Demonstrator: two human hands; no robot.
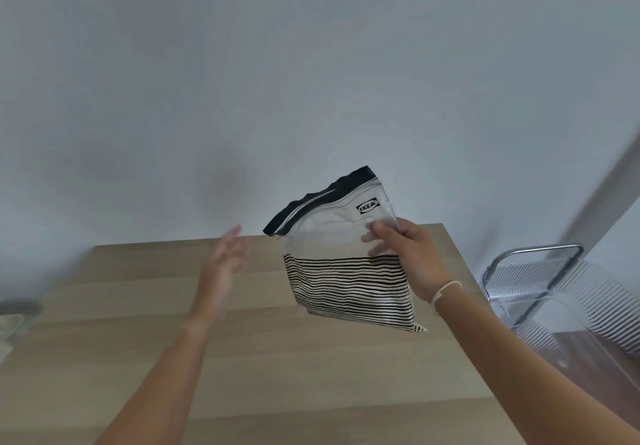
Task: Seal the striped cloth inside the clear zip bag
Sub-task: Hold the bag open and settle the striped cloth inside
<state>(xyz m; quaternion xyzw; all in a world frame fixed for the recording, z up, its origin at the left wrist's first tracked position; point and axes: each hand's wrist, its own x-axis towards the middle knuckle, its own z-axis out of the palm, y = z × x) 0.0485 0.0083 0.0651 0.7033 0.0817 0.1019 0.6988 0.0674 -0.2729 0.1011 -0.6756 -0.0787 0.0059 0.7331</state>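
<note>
My right hand (407,257) holds the clear zip bag (332,229) upright and tilted above the wooden table (138,358), gripping its right edge. The black-and-white striped cloth (349,290) sits folded in the lower half of the bag. The bag's dark zip strip (318,198) runs along the top; its left part gapes slightly. My left hand (227,264) hovers blurred to the left of the bag, fingers spread, touching nothing.
A clear ribbed plastic trolley or bin with a metal handle (540,271) stands to the right of the table. A grey object (17,309) lies at the table's left edge. A plain wall rises behind the table.
</note>
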